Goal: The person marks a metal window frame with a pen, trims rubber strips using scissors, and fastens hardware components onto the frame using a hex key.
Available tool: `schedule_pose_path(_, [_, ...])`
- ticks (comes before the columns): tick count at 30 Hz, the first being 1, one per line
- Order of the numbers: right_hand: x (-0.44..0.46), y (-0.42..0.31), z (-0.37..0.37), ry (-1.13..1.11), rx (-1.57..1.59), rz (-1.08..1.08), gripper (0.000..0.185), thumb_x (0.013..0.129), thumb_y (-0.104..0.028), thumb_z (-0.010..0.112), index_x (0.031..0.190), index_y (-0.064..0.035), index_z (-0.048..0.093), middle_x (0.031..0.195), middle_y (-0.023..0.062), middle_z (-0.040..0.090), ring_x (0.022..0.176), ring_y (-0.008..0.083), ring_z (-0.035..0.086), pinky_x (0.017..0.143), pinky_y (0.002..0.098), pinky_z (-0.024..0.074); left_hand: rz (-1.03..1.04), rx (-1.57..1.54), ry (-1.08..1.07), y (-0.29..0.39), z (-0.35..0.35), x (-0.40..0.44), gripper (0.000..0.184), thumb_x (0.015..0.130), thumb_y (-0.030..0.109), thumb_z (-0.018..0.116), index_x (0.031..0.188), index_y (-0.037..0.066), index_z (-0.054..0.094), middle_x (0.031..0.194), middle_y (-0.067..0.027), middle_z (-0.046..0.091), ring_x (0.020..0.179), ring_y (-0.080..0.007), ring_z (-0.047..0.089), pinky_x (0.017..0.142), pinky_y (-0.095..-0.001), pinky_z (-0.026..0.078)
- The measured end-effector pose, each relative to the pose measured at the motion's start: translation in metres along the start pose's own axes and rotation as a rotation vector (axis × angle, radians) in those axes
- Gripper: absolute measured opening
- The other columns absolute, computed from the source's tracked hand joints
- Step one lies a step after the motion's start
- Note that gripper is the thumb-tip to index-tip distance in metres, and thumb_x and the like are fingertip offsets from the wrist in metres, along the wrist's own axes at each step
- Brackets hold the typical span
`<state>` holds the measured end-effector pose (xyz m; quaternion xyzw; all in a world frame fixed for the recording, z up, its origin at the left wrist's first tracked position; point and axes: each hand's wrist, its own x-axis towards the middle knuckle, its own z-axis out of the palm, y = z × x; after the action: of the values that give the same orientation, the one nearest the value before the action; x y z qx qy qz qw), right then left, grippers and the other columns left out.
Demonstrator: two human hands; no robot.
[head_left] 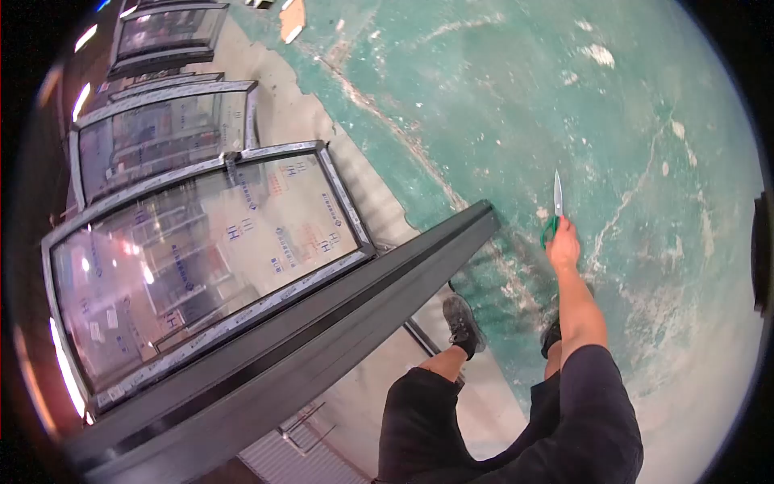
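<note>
My right hand (563,244) is closed round the green handle of a pair of scissors (558,196). The closed blades point forward, away from me, over the green floor. My left hand is out of view. A long dark grey beam-like profile (322,331) with a groove along it runs from the lower left to near the middle, left of my right hand and apart from it. Just behind the profile leans a framed glass panel (234,242), its glass covered in film with blue and red print.
More framed glass panels (161,137) stand in a row at the left, going back. The green floor (516,97) is worn and scuffed, with a pale strip (282,97) beside the panels. A brown scrap (293,20) lies at the top. My shoe (462,323) is near the profile's end.
</note>
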<state>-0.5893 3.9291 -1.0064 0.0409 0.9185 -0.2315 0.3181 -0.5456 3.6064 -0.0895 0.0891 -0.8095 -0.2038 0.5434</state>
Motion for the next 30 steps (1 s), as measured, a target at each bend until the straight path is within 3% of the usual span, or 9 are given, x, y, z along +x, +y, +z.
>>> schedule_pose_path(5, [-0.032,0.008,-0.073,-0.065,0.163,0.163,0.048,0.077,-0.018,0.072,0.118,-0.0011,0.053,0.103,0.0254,0.068,0.102,0.0433,0.066,0.086,0.0517,0.0522,0.136,0.056,0.166,0.081,-0.071,0.044,0.044,0.086,0.045,0.069,0.101,0.004,0.073,0.103,-0.0199,0.072,0.093,-0.0349,0.068,0.088,-0.0545,0.051])
schedule_pose_path(7, [-0.048,0.029,-0.101,-0.287,0.355,0.241,0.029,0.075,-0.02,0.07,0.093,0.0019,0.066,0.097,0.0283,0.069,0.094,0.0402,0.07,0.079,0.0472,0.0527,-0.064,0.193,0.557,0.066,-0.108,0.039,0.038,0.099,0.03,0.058,0.127,0.004,0.059,0.123,-0.0172,0.061,0.099,-0.0247,0.059,0.102,-0.0488,0.047])
schedule_pose_path(8, [-0.08,0.016,-0.148,-0.33,0.407,0.144,0.031,0.075,-0.016,0.067,0.1,0.0021,0.064,0.093,0.0264,0.069,0.088,0.0388,0.069,0.075,0.0453,0.0516,-0.143,0.003,0.641,0.071,-0.091,0.037,0.038,0.099,0.03,0.058,0.127,0.005,0.059,0.13,-0.0194,0.057,0.11,-0.0307,0.056,0.106,-0.0529,0.044])
schedule_pose_path(9, [-0.109,0.014,-0.169,-0.16,0.517,0.032,0.034,0.073,-0.009,0.065,0.104,0.0021,0.063,0.089,0.0195,0.068,0.081,0.0335,0.067,0.073,0.0434,0.0517,-0.036,0.027,0.345,0.061,-0.104,0.026,0.037,0.098,0.032,0.06,0.127,0.009,0.06,0.123,-0.0121,0.063,0.088,-0.0214,0.062,0.087,-0.0414,0.055])
schedule_pose_path(11, [-0.169,-0.012,-0.253,-0.411,0.852,-0.16,0.032,0.074,0.006,0.067,0.105,0.0008,0.06,0.091,0.0057,0.064,0.081,0.0155,0.062,0.071,0.0323,0.0512,-0.437,-0.582,-0.136,0.055,-0.136,0.022,0.023,0.1,0.022,0.059,0.12,0.012,0.065,0.11,-0.0041,0.067,0.094,-0.0166,0.061,0.076,-0.031,0.054])
schedule_pose_path(13, [-0.222,-0.04,-0.335,-0.547,0.97,-0.217,0.033,0.076,0.006,0.074,0.105,0.0007,0.058,0.09,0.0033,0.064,0.08,0.0122,0.061,0.07,0.0285,0.0511,-0.566,-0.587,0.215,0.029,-0.129,0.009,0.027,0.099,0.034,0.061,0.119,0.016,0.063,0.099,0.0033,0.069,0.042,-0.0033,0.037,0.041,-0.017,0.034])
schedule_pose_path(17, [-0.324,-0.106,-0.476,-0.483,0.725,-0.391,0.043,0.078,-0.004,0.084,0.109,-0.0031,0.055,0.091,-0.0001,0.061,0.081,0.0084,0.06,0.072,0.0264,0.0522,-0.601,-0.422,0.24,0.074,-0.064,0.017,0.017,0.093,0.009,0.067,0.109,0.006,0.062,0.079,-0.0005,0.058,0.051,-0.0058,0.048,0.04,-0.0205,0.037])
schedule_pose_path(18, [-0.345,-0.125,-0.5,-0.436,0.675,-0.47,0.043,0.077,-0.003,0.084,0.109,-0.0044,0.055,0.092,-0.0003,0.06,0.081,0.008,0.06,0.072,0.026,0.0518,-0.635,-0.403,0.051,0.078,-0.071,0.022,0.014,0.092,0.007,0.068,0.105,0.004,0.064,0.076,-0.0009,0.059,0.051,-0.0067,0.051,0.041,-0.0214,0.04])
schedule_pose_path(30, [-0.577,-0.322,-0.645,0.083,0.153,-0.794,0.054,0.066,-0.024,0.091,0.099,-0.0046,0.053,0.073,0.0056,0.052,0.066,0.0171,0.048,0.062,0.0333,0.0441,-0.408,-0.786,-0.191,0.06,-0.062,0.036,0.014,0.087,0.008,0.076,0.093,-0.001,0.067,0.076,0.0034,0.058,0.067,-0.0045,0.047,0.059,-0.0213,0.038])
